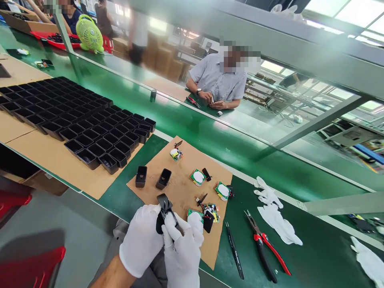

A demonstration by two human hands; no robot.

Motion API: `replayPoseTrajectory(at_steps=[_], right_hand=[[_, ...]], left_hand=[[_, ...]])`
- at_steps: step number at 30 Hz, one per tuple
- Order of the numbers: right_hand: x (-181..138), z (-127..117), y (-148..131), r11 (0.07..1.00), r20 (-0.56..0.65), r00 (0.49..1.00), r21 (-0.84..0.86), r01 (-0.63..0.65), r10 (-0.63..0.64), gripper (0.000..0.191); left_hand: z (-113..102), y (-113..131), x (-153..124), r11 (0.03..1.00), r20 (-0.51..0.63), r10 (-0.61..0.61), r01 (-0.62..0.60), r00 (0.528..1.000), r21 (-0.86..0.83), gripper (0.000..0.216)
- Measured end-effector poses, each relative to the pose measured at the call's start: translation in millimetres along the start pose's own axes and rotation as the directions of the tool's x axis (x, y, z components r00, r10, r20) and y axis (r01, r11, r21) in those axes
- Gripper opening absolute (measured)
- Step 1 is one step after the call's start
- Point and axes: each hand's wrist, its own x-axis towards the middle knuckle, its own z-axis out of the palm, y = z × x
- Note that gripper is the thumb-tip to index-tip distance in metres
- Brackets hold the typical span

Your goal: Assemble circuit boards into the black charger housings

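In white gloves, my left hand and my right hand are closed round a small black plastic adapter case above the cardboard's front edge. A flat black end piece tilts up at its top. The fingers hide most of the case. Just beyond lie two open black cases, apart from my hands. Beside my right hand is a green circuit board with a white pad. Next to it sits a board with bare components and a black plate. More padded boards lie farther back on the cardboard sheet.
Black tweezers, red-and-black pliers and white gloves lie on the green table at right. Many black cases stand in rows at left. A metal rail crosses behind. A person works opposite; a green fan stands back left.
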Motion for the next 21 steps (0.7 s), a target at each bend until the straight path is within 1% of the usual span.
replayPoseTrajectory(at_steps=[2, 4, 6, 8, 10, 13, 16, 18, 21], right_hand=[[-3, 6, -3, 1.0, 0.006, 1.0, 0.007, -0.002, 0.002, 0.025], [-5, 7, -3, 1.0, 0.009, 1.0, 0.017, -0.005, 0.005, 0.027], [-6, 4, -1, 0.999, 0.011, 1.0, 0.026, -0.02, 0.02, 0.03], [-3, -1, -1, 0.998, -0.017, 0.998, 0.029, -0.055, 0.055, 0.037], [3, -5, -1, 0.999, -0.039, 0.998, 0.004, -0.045, 0.046, 0.042], [13, -9, -3, 0.998, -0.016, 0.999, -0.029, 0.05, -0.05, 0.03], [17, -10, -3, 0.995, 0.018, 0.995, 0.028, 0.096, -0.097, 0.023], [15, -11, -4, 0.996, 0.012, 0.998, 0.074, 0.06, -0.061, 0.024], [11, -11, -6, 0.988, -0.058, 0.995, 0.135, -0.07, 0.079, 0.047]], left_hand=[[7, -4, -4, 1.0, 0.018, -0.004, 0.004, 1.0, 0.015, 0.015], [9, -6, -7, 0.999, 0.026, -0.005, 0.004, 1.0, 0.038, 0.016], [9, -5, -9, 0.997, 0.02, -0.011, 0.01, 1.0, 0.071, 0.015], [9, -4, -9, 0.994, 0.011, -0.025, 0.024, 1.0, 0.107, 0.013], [9, -3, -9, 0.99, 0.008, -0.037, 0.035, 0.999, 0.138, 0.012], [11, -4, -9, 0.987, 0.013, -0.039, 0.036, 0.999, 0.16, 0.01], [10, -4, -9, 0.986, 0.016, -0.033, 0.03, 0.999, 0.165, 0.012], [9, -4, -9, 0.986, 0.016, -0.032, 0.029, 0.999, 0.165, 0.012], [7, -3, -8, 0.986, 0.01, -0.036, 0.034, 0.999, 0.163, 0.016]])
